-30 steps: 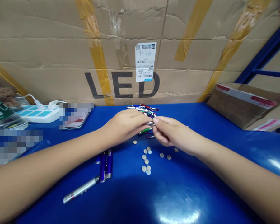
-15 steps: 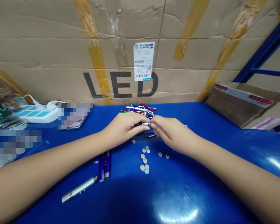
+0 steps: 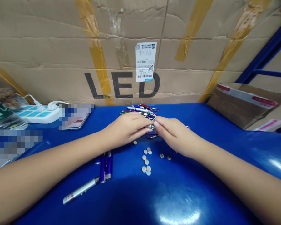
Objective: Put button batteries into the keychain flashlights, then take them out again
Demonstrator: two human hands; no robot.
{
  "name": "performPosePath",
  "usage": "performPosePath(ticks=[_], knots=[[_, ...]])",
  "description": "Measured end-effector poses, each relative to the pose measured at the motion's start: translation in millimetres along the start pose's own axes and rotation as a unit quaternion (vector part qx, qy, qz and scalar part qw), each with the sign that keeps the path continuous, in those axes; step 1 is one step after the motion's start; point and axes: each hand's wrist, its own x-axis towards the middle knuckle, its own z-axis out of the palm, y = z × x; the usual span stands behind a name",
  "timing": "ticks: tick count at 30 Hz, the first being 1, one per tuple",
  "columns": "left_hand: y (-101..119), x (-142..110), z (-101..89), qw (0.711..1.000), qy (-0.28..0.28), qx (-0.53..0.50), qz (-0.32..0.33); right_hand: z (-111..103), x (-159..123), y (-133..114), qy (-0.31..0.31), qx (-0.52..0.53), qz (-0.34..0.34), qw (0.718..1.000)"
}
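My left hand [image 3: 128, 125] is closed around a small metal penlight [image 3: 150, 127]; only its silver end shows past the fingers. Pinched at that same end is my right hand [image 3: 173, 132], thumb and fingertips touching it. The rest of the penlight is hidden in the left hand. Behind the hands lies a pile of coloured penlights [image 3: 140, 109]. A purple-red carabiner [image 3: 151, 136] sits just under the fingertips. Several button cells [image 3: 146, 162] are scattered on the blue table nearer to me, with two more button cells [image 3: 165, 157] below the right hand.
Blue tubes [image 3: 105, 168] and a silver penlight [image 3: 81, 190] lie below my left forearm. A power strip [image 3: 41, 114], a phone [image 3: 78, 122] and a bottle [image 3: 4, 117] stand at left. An open carton [image 3: 243, 106] is at right; a large LED carton [image 3: 121, 56] forms the back.
Both hands stay together at the penlight. My right fingers have shifted around its silver end, showing more of it half a second ago than now. The view moved slightly.
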Motion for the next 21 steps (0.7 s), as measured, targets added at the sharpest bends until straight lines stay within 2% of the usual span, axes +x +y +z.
performPosePath(ticks=[3,5,7,8,10,11,12,14,15,16,18,20,21], knots=[[4.6,2.7,-2.8,0.997,-0.011,-0.065,-0.047,-6.4,-2.4,3.8,0.031,-0.165,-0.088,0.982],[6.5,3.3,-4.5,0.993,-0.014,-0.095,-0.072,-8.5,-3.1,4.1,0.023,-0.199,-0.124,0.972],[6.8,2.2,-4.5,0.991,-0.014,-0.100,-0.083,-6.6,-2.7,2.0,0.020,-0.175,-0.126,0.976],[6.4,1.2,-3.8,0.993,-0.012,-0.090,-0.080,-4.1,-2.2,0.0,0.026,-0.134,-0.107,0.985],[4.7,-0.9,-1.9,0.997,0.003,-0.050,-0.054,2.7,-0.6,-5.1,0.027,0.013,-0.028,0.999],[3.6,-1.7,-0.9,0.999,0.014,-0.022,-0.033,6.1,0.4,-7.8,0.012,0.109,0.025,0.994],[2.4,-2.1,-0.2,1.000,0.023,0.005,-0.014,8.8,1.2,-10.1,-0.015,0.199,0.079,0.977],[0.5,-1.7,0.6,0.999,0.022,0.029,0.000,11.1,2.5,-12.5,-0.060,0.303,0.156,0.938],[-0.2,-1.0,0.6,1.000,0.008,0.019,-0.010,10.7,2.9,-12.3,-0.062,0.298,0.165,0.938],[-0.7,-0.1,0.6,0.999,-0.011,-0.005,-0.030,9.6,3.1,-11.2,-0.045,0.253,0.152,0.954],[-0.9,1.8,0.4,0.993,-0.049,-0.070,-0.078,6.6,3.1,-7.2,0.009,0.097,0.085,0.992],[-0.2,3.2,0.3,0.984,-0.068,-0.119,-0.111,4.7,2.9,-2.7,0.041,-0.036,0.027,0.998],[0.4,3.6,0.1,0.981,-0.069,-0.132,-0.121,4.4,2.8,-0.9,0.042,-0.070,0.015,0.997]])
